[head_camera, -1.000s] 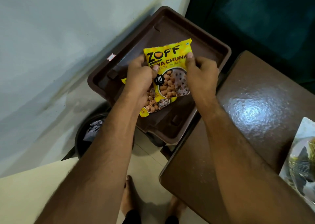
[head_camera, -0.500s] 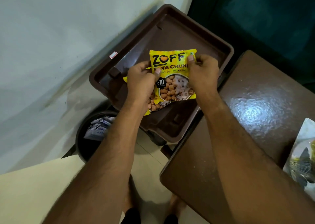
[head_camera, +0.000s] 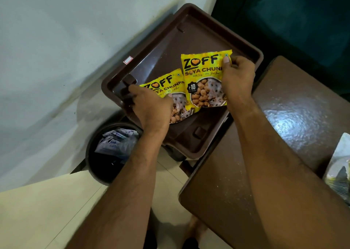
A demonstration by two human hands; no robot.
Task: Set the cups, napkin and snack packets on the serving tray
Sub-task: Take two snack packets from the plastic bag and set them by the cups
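A: Brown plastic is seen over most of the middle: a serving tray with a raised rim, set corner-on, its far corner toward 12 o'clock. What is held over it?

B: Two yellow snack packets printed with soya chunks. The right packet is pinched at its upper right corner by the right hand, thumb on the printed face and fingers curled behind, so that hand is closed on it. The packet is held over the tray floor toward 2 o'clock; whether its lower edge touches the floor cannot be told.

A: And the other one?

B: The left packet is tilted, its top toward 1 o'clock, and is overlapped along its right side by the right packet. Its lower left part is covered by the left hand, whose fingers are bent down onto it at the tray's 8 o'clock corner. The hand is laid on the packet, but it cannot be told whether the packet is actually gripped.

A: What is found around the tray?

B: A dark round bin with pale wrappers inside is seen below the tray at 7 o'clock, partly hidden by the left forearm. A glossy brown table is placed at 4 o'clock, its edge just beside the tray. A pale wall fills the 10 o'clock side, and bare feet on a light floor are glimpsed at 6 o'clock
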